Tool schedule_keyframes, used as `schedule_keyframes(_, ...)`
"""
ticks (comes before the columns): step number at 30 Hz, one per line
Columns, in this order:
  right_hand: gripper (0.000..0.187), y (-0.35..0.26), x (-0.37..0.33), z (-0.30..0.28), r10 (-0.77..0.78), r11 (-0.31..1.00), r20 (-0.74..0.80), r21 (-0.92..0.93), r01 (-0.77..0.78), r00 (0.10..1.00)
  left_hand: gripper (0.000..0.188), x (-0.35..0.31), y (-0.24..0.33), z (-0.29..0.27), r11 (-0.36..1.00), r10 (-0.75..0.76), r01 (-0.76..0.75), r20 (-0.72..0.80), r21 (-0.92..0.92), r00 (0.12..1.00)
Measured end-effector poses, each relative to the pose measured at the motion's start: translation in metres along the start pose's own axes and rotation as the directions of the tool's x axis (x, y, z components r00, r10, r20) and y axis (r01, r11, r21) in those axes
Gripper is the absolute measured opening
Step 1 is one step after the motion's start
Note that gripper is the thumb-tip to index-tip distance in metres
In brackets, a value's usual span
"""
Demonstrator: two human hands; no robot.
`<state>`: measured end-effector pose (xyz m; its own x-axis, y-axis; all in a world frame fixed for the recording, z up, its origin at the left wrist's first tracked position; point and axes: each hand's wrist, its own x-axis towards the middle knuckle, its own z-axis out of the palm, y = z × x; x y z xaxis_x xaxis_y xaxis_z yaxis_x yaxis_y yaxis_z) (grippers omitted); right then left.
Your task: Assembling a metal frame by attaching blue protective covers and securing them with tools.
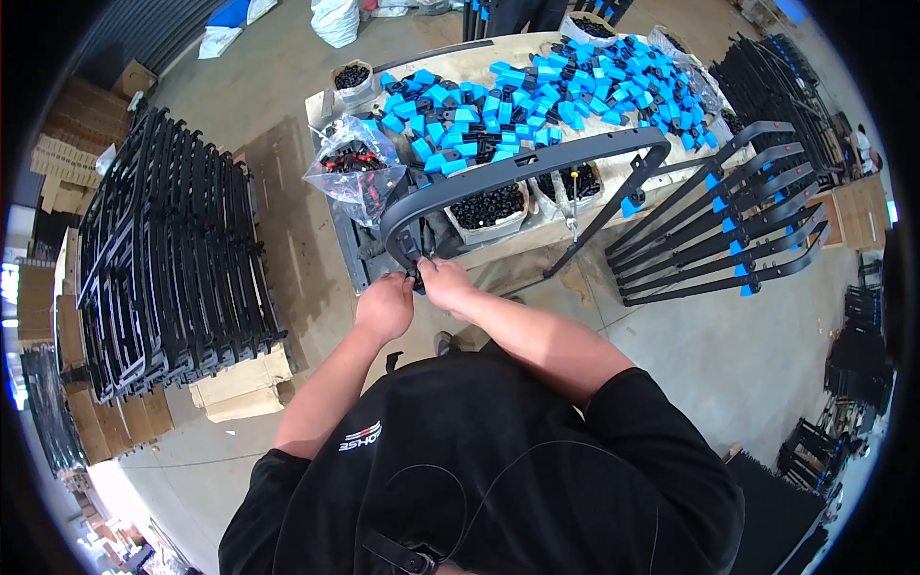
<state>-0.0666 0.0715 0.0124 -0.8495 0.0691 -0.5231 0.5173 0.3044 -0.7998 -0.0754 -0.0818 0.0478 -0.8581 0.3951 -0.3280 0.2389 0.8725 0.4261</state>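
Observation:
A large black tubular metal frame [517, 172] with rounded corners lies raised across the near side of the worktable. At its near left end my left hand [385, 305] is closed, fingertips at a small dark part whose kind I cannot make out. My right hand [444, 285] is closed round the frame's tube right beside it, the fingertips almost touching the left ones. Blue-and-black plastic fittings [508, 105] lie heaped over the table beyond the frame. Just behind the tube stands a box of small black parts [487, 207]. A clear plastic bag [359, 163] of black and red pieces rests at the left corner.
On the left, many black frames [172, 259] stand stacked close together. Several finished-looking frames with blue fittings [733, 216] lean at the right. A slim metal tool [573, 206] with a yellow part is upright by the table's near edge. Flattened cardboard [240, 383] lies on the floor.

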Motion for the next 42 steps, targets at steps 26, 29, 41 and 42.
schedule_keyframes(26, 0.016, 0.086, -0.026, -0.174, 0.017, 0.79, -0.221, 0.6, 0.122, 0.975, 0.036, -0.013, -0.008, 0.004, 0.992, -0.052, 0.041, -0.097, -0.116, 0.994)
schedule_keyframes(29, 0.012, 0.088, -0.092, -0.149, 0.068, 0.689, -0.113, 0.723, 0.035, 0.991, 0.039, -0.027, 0.021, -0.019, 0.994, -0.105, 0.105, 0.103, 0.007, 0.989)
schedule_keyframes(41, 0.017, 0.069, -0.122, -0.075, -0.488, 0.865, -0.064, 0.095, 0.492, 0.871, 0.043, -0.03, 0.031, 0.019, 0.238, 0.219, -0.11, -0.057, -0.965, 0.974)
schedule_keyframes(42, 0.016, 0.063, -0.124, -0.077, -0.604, 0.795, -0.175, -0.073, 0.602, 0.777, 0.041, -0.036, 0.027, 0.017, 0.343, 0.232, -0.259, -0.186, -0.903, 0.955)
